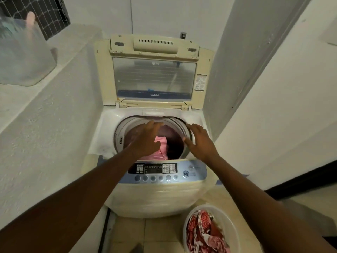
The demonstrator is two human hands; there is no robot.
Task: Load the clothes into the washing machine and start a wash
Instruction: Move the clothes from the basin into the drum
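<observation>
Pink cloth (pixel 161 148) is lying low inside the drum (pixel 175 143) of the washing machine (pixel 155 196), showing between the two hands, so part of the load is already in. The left hand (pixel 145 137) is hovering flat over the middle of the drum opening, fingers spread and gripping nothing, which looks like the posture of someone letting a garment fall or pressing it down, though whether the palm is touching the cloth cannot be told. The right hand (pixel 200 141) is reaching over the right side of the drum's rim, fingers likewise spread and empty; it may be steadying against the rim, but contact is unclear. The lid (pixel 154 75) is standing folded up behind the drum, leaving the opening free for loading. More clothes (pixel 204 232), red and white patterned, are waiting in a white basin (pixel 229 227) on the floor in front of the machine and to its right, within easy reach of the right arm. The control panel (pixel 162 171) is sitting along the machine's front edge, nearer the person than the drum, with its start button (pixel 185 174) at the right end. Judging by the filled basin, loading is only partly done, and starting the wash is some way off.
</observation>
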